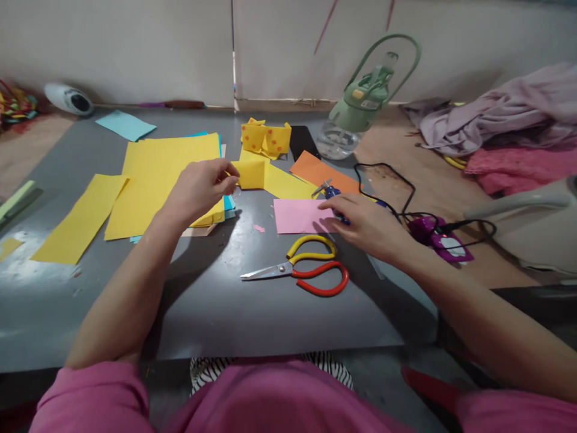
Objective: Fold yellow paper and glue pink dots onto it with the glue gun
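Note:
My left hand (205, 186) is closed at the left end of a folded yellow strip (251, 174), with thumb and fingertips at its edge. Over the right part of a pink paper rectangle (297, 216) is my right hand (360, 221), its fingers partly apart near a blue-handled tool (332, 192); whether it grips the tool is unclear. Scissors with one yellow and one red handle (282, 269) lie below the pink paper. Behind the strip stands a yellow folded piece with orange spots (265, 139). Orange paper (322, 172) lies behind my right hand.
Yellow sheets (166, 174) are stacked at the left, beside a loose yellow piece (81, 219). A green-topped bottle (360, 108) stands at the back right, next to a black phone (303, 141). Black cables (408, 186) run to a purple power block (439, 237).

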